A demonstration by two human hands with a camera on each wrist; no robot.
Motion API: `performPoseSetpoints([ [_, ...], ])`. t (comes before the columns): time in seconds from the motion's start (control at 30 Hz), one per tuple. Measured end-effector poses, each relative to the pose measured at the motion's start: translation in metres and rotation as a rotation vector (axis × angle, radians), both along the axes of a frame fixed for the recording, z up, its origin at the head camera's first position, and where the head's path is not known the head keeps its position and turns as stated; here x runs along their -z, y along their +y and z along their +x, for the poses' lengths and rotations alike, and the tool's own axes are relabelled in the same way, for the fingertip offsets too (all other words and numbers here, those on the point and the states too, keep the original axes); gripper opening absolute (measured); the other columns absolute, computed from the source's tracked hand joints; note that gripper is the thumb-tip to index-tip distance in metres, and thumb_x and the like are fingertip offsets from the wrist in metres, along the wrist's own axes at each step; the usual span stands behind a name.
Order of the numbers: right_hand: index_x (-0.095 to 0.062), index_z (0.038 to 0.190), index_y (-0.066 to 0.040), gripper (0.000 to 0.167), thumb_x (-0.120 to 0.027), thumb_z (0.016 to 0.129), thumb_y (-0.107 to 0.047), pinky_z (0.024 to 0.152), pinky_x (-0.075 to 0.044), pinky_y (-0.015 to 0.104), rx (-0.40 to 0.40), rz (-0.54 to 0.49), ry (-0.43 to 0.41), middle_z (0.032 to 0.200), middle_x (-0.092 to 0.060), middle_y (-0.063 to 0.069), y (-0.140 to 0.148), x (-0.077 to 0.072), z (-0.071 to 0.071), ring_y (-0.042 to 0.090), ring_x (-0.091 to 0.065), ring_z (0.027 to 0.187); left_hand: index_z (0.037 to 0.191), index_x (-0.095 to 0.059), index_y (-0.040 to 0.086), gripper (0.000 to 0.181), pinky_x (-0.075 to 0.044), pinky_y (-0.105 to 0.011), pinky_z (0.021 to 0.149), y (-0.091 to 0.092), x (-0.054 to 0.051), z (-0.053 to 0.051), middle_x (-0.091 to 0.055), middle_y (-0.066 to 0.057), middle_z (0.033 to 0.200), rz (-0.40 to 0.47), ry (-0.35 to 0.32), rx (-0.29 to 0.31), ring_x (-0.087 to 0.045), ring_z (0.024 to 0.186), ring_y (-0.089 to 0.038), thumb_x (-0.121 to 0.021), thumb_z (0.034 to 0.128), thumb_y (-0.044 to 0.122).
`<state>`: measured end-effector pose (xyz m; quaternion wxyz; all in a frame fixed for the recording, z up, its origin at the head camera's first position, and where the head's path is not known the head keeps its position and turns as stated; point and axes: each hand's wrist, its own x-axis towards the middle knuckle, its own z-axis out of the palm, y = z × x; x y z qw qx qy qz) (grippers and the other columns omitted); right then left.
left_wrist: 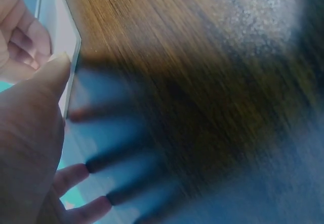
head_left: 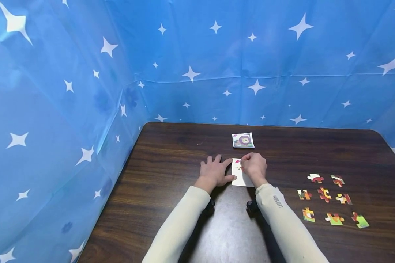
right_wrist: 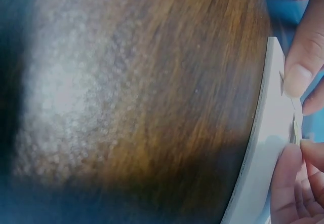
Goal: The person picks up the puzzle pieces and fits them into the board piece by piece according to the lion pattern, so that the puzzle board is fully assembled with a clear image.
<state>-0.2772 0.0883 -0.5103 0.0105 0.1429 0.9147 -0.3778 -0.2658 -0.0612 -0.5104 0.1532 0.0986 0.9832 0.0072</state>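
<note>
A person's left hand (head_left: 214, 172) lies with fingers spread wide on a dark wood-grain table (head_left: 164, 171), gripping nothing, its thumb touching the left edge of a white puzzle board (head_left: 242, 181). The right hand (head_left: 256, 166), fingers curled, pinches a jigsaw piece with pink and red print (head_left: 237, 161) at the board's far-left corner; the hand partly covers the piece. Cream sleeves (head_left: 279, 212) cover both forearms, the right one bearing dark lettering near the cuff. Just beyond the board, on the far side of the table, lies a square picture card (head_left: 243, 140) showing a lion with a purple mane. Well to the right of the hands, eight loose jigsaw pieces (head_left: 324, 194) lie apart from one another in three loose rows: two in the far row, three in the middle and three in the near one, several showing green, orange and red. Blue curtains with white stars (head_left: 217, 51) hang along the far and left sides of the table.
</note>
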Motion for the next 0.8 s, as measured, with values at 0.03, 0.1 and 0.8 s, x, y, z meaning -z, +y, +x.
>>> performPoseSetpoints([
  [0.03, -0.077, 0.087, -0.009, 0.011, -0.066, 0.087, -0.012, 0.078, -0.048, 0.038, -0.005, 0.015, 0.006, 0.073, -0.074, 0.005, -0.0004, -0.0001, 0.0001, 0.03, -0.069, 0.088, 0.157, -0.029, 0.048, 0.075, -0.037, -0.063, 0.112, 0.0001, -0.0005, 0.0001, -0.031, -0.004, 0.166, 0.003, 0.002, 0.0, -0.034, 0.149, -0.039, -0.053, 0.0908, 0.074],
  [0.1, -0.077, 0.087, -0.008, 0.012, -0.066, 0.087, -0.013, 0.086, -0.049, 0.045, -0.015, 0.033, 0.017, 0.082, -0.075, 0.009, -0.0014, -0.0006, 0.0006, 0.035, -0.067, 0.097, 0.157, -0.03, 0.048, 0.075, -0.038, -0.062, 0.112, 0.0002, -0.0018, 0.0005, -0.033, -0.005, 0.165, 0.003, 0.007, 0.0, -0.035, 0.148, -0.039, -0.053, 0.0908, 0.074],
  [0.8, -0.081, 0.095, -0.01, 0.023, -0.06, 0.09, -0.016, 0.099, -0.048, 0.046, 0.065, -0.029, -0.013, 0.058, -0.07, -0.004, 0.0018, -0.0064, 0.0008, 0.033, -0.07, 0.1, 0.157, -0.024, 0.052, 0.075, -0.039, -0.061, 0.11, 0.0007, 0.0019, -0.0006, -0.033, -0.005, 0.165, -0.02, 0.023, 0.017, -0.036, 0.147, -0.039, -0.052, 0.0907, 0.075],
])
